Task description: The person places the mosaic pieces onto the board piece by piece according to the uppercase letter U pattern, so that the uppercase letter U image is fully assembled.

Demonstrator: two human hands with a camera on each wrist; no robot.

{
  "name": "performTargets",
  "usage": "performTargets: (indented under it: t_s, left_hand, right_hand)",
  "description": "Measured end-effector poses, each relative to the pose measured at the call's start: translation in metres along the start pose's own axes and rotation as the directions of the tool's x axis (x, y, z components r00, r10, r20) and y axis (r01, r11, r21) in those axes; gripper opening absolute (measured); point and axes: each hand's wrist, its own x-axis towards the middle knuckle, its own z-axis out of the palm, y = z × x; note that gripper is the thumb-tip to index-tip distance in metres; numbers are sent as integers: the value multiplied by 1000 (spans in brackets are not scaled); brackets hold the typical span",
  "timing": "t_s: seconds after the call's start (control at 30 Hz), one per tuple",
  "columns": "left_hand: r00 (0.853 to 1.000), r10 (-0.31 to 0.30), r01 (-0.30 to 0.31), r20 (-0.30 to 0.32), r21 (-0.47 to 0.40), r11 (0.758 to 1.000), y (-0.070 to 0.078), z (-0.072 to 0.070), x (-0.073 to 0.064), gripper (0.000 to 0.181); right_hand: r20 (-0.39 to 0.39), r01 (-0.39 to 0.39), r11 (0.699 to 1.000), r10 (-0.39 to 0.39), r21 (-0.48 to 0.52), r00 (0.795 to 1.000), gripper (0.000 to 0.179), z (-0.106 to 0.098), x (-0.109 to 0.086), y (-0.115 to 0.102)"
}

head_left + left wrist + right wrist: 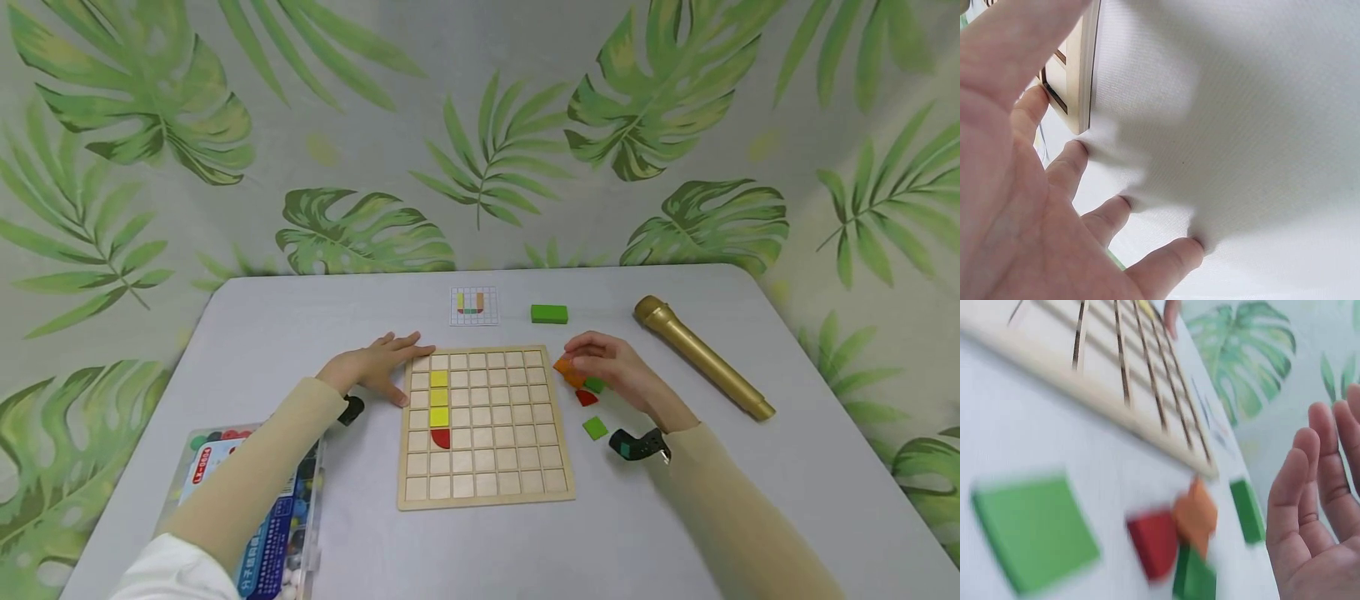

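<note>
A wooden grid board (490,507) lies on the table, carrying a column of yellow squares (438,397) with a red quarter-round piece (441,438) below them. Spread fingers of my left hand (375,367) rest at the board's upper left corner; the left wrist view shows fingertips on the corner (1075,106) and the tablecloth. To the board's right, my right hand (622,372) hovers over orange pieces (1196,515), its fingers loosely bent and apparently holding nothing. Near it lie a red quarter-round piece (587,398), a green square (595,428) and another green piece (1194,578).
Behind the board are a small printed pattern card (474,307) and a green block (549,314). A gold microphone (705,358) lies at the right. A clear plastic case (311,533) of coloured parts sits front left, partly under the left arm. A leaf-print cloth hangs behind.
</note>
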Motion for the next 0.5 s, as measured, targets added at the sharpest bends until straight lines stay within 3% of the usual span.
performTargets:
  t_s: [0.27,0.4,0.5]
  left_hand:
    - [1000,-11,11,3,-1,1000,-1,1,0,95]
    - [1000,-15,15,1,-2,1000,0,1,0,95]
    - [1000,-14,14,2,2,1000,1,0,0,95]
  right_hand:
    - [-86,-9,992,-2,-126,996,31,-42,-19,13]
    - [-83,-48,966,28,-253,996,28,-46,-20,18]
    - [-79,-59,931,33,-361,996,26,-44,-18,21]
